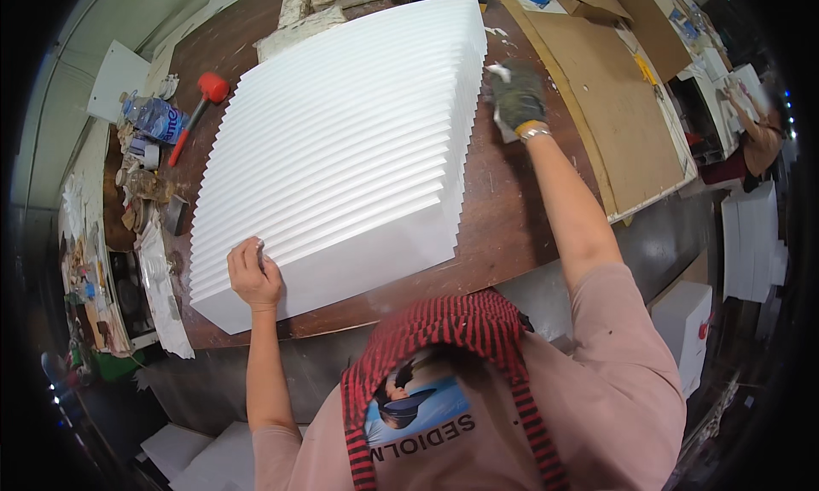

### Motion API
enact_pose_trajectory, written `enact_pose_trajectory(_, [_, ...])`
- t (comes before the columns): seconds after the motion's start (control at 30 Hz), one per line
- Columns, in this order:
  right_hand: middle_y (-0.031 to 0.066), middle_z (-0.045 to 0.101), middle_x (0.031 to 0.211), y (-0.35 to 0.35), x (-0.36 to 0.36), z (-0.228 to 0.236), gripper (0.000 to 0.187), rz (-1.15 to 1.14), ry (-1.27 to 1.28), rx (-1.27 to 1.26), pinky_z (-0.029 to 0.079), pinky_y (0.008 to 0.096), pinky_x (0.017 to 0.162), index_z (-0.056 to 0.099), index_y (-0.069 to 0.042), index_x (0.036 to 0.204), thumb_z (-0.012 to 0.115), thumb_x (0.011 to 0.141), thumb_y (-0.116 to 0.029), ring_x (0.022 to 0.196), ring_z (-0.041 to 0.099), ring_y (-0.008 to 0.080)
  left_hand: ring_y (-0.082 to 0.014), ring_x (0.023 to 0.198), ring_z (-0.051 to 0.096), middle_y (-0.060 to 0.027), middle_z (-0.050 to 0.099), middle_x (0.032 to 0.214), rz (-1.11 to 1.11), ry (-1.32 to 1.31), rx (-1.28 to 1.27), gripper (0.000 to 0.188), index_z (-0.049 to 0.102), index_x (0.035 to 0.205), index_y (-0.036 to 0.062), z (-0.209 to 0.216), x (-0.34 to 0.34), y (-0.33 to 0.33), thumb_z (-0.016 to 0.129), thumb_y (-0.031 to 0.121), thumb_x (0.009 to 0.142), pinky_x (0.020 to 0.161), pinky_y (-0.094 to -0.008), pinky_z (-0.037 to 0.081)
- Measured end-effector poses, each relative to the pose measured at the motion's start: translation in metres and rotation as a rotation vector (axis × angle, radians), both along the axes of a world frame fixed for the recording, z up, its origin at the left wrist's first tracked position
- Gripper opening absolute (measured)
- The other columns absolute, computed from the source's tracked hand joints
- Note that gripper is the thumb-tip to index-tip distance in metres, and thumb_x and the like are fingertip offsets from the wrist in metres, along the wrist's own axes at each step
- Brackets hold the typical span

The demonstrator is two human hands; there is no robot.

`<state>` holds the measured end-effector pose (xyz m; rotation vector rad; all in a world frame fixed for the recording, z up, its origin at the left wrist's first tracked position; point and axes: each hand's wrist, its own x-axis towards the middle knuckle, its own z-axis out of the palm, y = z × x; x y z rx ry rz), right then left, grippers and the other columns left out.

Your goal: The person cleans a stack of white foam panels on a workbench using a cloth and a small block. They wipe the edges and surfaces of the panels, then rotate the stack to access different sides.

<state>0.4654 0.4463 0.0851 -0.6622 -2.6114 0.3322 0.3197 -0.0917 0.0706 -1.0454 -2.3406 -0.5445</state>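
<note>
A large white ridged block lies on the brown worktable. Its top runs in stepped rows like pleats or staggered boards; I cannot tell which. At the block's near left edge rests my left hand, bare, its fingers curled in. A small dark bit shows between thumb and fingers, too small to name. Past the block's right side, my right hand wears a dark green work glove and is closed around a white rag-like piece, partly hidden by the glove. White smears mark the tabletop near that hand.
On the left lie a red-headed mallet, a plastic water bottle and cluttered small items. Brown cardboard with a yellow cutter covers the right side. White blocks are stacked at far right, near another person.
</note>
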Motion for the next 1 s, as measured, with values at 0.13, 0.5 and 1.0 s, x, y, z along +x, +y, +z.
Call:
enact_pose_trajectory(0.13, [0.0155, 0.059, 0.117, -0.088, 0.025, -0.008, 0.046, 0.099, 0.625, -0.388, 0.049, 0.0435, 0.099, 0.057, -0.005, 0.127, 0.073, 0.084, -0.008, 0.111, 0.058, 0.0335, -0.0361, 0.097, 0.061, -0.0138, 0.066, 0.108, 0.006, -0.004, -0.036, 0.031, 0.066, 0.108, 0.0040, -0.003, 0.000, -0.001, 0.055, 0.012, 0.080, 0.085, -0.0455, 0.051])
enact_pose_trajectory(0.5, [0.0111, 0.065, 0.125, -0.157, 0.132, -0.039, 0.048, 0.315, 0.231, -0.344, 0.045, 0.0452, 0.106, 0.066, -0.012, 0.130, 0.071, 0.083, -0.012, 0.114, 0.061, 0.0311, -0.0364, 0.101, 0.057, -0.0160, 0.060, 0.108, 0.058, -0.083, -0.081, 0.033, 0.064, 0.111, 0.0017, -0.007, 0.000, -0.002, 0.053, 0.008, 0.081, 0.087, -0.0451, 0.049])
enact_pose_trajectory(1.0, [0.0097, 0.068, 0.120, -0.138, 0.096, -0.046, 0.039, 0.333, 0.265, -0.199, 0.048, 0.0451, 0.099, 0.072, -0.015, 0.119, 0.070, 0.080, -0.009, 0.109, 0.062, 0.0310, -0.0334, 0.098, 0.057, -0.0134, 0.062, 0.101, 0.268, -0.062, 0.088, 0.022, 0.061, 0.101, 0.0002, -0.025, 0.005, 0.016, 0.050, 0.000, 0.081, 0.090, -0.0440, 0.046])
